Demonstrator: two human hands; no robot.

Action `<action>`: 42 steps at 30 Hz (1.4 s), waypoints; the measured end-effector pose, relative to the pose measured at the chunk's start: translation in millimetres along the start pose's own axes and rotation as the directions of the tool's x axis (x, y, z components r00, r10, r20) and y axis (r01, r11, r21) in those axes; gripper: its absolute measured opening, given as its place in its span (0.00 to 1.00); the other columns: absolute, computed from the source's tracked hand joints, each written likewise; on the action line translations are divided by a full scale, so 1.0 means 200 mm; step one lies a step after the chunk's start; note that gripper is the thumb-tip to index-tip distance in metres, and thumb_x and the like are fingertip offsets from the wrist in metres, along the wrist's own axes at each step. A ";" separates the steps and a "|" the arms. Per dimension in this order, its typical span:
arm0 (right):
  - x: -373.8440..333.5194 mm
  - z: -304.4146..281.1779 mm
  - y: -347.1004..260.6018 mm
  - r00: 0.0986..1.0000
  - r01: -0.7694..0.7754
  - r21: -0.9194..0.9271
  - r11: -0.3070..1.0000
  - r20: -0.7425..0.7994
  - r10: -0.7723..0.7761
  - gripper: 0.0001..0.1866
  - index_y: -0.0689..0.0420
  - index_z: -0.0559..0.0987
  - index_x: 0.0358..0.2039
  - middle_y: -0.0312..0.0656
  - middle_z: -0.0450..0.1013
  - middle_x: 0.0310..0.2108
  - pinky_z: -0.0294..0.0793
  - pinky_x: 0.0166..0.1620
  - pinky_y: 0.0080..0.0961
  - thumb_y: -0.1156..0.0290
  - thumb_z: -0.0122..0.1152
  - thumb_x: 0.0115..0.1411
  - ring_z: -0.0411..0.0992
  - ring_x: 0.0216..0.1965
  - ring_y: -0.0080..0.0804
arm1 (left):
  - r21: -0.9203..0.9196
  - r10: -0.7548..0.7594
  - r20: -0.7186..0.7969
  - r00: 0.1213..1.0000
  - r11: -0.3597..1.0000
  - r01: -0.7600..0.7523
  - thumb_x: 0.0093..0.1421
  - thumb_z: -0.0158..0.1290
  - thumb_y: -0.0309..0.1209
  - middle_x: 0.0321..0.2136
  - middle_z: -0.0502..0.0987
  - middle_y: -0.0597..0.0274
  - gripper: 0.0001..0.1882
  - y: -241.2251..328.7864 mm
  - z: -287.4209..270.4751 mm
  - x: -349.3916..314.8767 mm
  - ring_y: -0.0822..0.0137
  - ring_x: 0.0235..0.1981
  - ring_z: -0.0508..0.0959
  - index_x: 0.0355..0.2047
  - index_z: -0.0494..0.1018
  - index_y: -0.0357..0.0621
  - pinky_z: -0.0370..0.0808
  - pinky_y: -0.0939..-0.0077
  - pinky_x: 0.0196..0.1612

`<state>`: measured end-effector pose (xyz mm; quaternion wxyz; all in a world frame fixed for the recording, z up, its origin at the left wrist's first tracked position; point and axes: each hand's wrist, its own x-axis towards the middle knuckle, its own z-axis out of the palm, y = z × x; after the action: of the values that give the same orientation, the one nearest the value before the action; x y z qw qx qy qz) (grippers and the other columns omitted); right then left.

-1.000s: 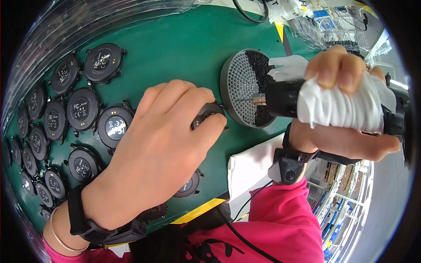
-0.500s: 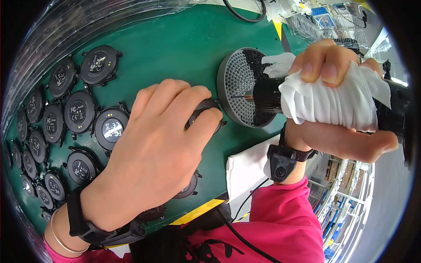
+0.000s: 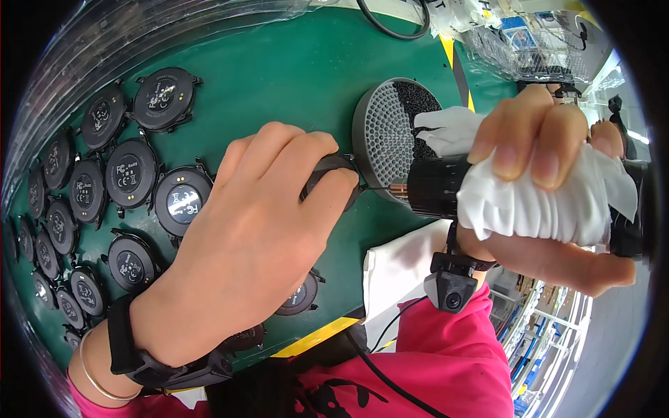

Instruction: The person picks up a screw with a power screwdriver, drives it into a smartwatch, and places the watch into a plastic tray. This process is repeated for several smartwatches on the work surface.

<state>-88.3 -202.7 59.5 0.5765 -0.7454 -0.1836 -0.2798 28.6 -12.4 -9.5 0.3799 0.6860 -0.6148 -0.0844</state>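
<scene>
My left hand (image 3: 261, 216) is closed on a round black watch case (image 3: 315, 180), pressing it against the green mat; the fingers cover much of it. My right hand (image 3: 540, 139) grips a black electric screwdriver (image 3: 433, 187) whose body is wrapped in white cloth (image 3: 540, 205). The screwdriver lies nearly level, its thin bit pointing left at the watch case's right edge; whether they touch, I cannot tell. Just behind the bit stands a round grey dish (image 3: 380, 132) with a perforated plate and many tiny black pieces, probably screws, along its right side.
Several more black watch cases (image 3: 131, 173) lie back side up across the left of the green mat (image 3: 279, 76). Clear plastic sheeting (image 3: 139, 35) borders the far left. A white cloth (image 3: 397, 265) lies at the near edge, with a black cable (image 3: 397, 324) close by.
My right hand has brought the screwdriver down and its bit away from the dish, to the watch case's edge. My left hand keeps its hold, almost still.
</scene>
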 end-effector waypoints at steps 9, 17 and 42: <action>0.01 0.10 0.06 0.993 0.118 0.004 0.993 -0.011 -0.118 0.52 0.64 0.64 0.55 0.42 0.69 0.35 0.70 0.27 0.28 0.24 0.56 0.51 0.67 0.30 0.35 | -0.039 -0.006 0.017 1.000 0.999 0.007 0.43 0.62 0.18 0.47 0.73 0.53 0.24 0.00 -0.01 0.01 0.49 0.47 0.72 0.44 0.75 0.41 0.71 0.59 0.49; 0.08 0.06 0.04 0.969 0.042 0.040 0.998 0.243 -0.051 0.49 0.63 0.65 0.54 0.42 0.69 0.35 0.69 0.26 0.29 0.28 0.57 0.53 0.66 0.29 0.36 | -0.063 0.001 0.050 0.999 0.998 0.002 0.44 0.60 0.17 0.47 0.71 0.50 0.24 0.00 -0.03 0.00 0.47 0.48 0.71 0.45 0.74 0.37 0.72 0.58 0.49; 0.00 -0.08 0.11 0.974 0.010 0.098 0.995 -0.224 0.012 0.50 0.54 0.71 0.49 0.43 0.68 0.29 0.70 0.26 0.31 0.17 0.42 0.48 0.67 0.26 0.36 | 0.380 -0.185 0.308 0.933 0.923 0.058 0.49 0.59 0.22 0.46 0.69 0.45 0.21 0.27 -0.13 -0.05 0.46 0.48 0.73 0.44 0.70 0.28 0.75 0.60 0.48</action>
<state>-79.0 -224.6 45.1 0.6300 -0.6796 -0.1304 -0.3526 -1.5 10.7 38.9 0.1290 0.7569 -0.6314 -0.1089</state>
